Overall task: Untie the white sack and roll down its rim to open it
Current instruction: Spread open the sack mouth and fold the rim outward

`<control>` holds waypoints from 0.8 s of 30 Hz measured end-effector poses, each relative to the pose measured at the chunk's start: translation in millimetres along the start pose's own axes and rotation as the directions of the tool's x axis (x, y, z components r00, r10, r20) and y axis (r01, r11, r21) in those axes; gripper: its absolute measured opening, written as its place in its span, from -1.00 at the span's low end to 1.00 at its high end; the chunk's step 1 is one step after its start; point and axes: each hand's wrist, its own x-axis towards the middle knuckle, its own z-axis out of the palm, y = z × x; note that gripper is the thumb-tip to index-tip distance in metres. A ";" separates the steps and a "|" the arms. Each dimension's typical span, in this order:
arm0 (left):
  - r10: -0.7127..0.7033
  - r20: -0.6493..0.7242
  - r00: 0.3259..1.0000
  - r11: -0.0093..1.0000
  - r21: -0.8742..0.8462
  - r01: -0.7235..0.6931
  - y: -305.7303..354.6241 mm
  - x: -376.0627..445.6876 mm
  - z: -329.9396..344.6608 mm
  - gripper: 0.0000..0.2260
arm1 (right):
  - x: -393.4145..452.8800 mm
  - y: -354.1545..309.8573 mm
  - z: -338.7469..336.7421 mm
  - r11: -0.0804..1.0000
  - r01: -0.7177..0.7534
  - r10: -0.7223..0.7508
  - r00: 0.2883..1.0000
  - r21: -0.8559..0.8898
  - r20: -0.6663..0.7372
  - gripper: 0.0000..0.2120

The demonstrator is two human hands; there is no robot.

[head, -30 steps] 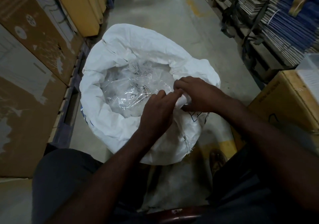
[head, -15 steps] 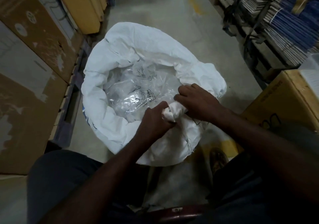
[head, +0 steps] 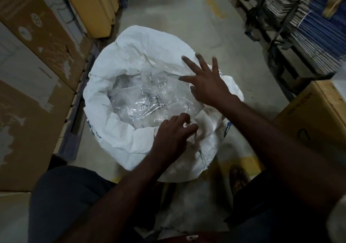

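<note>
white sack [head: 116, 136] stands on the floor btw the person's knees, mouth already open, clear plastic liner [head: 149, 102] showing inside. left hand [head: 172, 136] pinches the bunched near rim [head: 204, 123]. right hand [head: 207, 85] is fingers spread, flat over the far-right rim, holding nothing. next fold prob. falls to the right hand: unrolled rim lies just beyond and right of its fingertips.

both hands out in front, forearms crossing the lower frame

left hand [head: 173, 133] sits at centre with fingers curled, pinching white fabric; right hand [head: 206, 81] is upper right of it, palm down, fingers spread straight.
</note>
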 end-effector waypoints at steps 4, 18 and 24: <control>0.015 -0.005 1.000 0.999 -0.035 -0.015 -12.4 -2.3 0.7 -0.68 | 16.2 3.7 25.0 0.990 -0.136 0.131 0.985 0.037 0.108 -0.13; 0.203 0.012 0.979 0.953 0.229 -0.200 -124.0 109.9 -45.6 -0.73 | -41.4 128.6 2.2 0.817 -0.574 0.576 0.812 -0.057 0.088 -0.22; 0.150 -0.248 0.957 0.977 0.186 -0.105 -124.7 126.0 -37.7 -0.83 | -70.9 163.4 -33.7 0.641 -0.742 0.762 0.646 -0.195 0.045 -0.15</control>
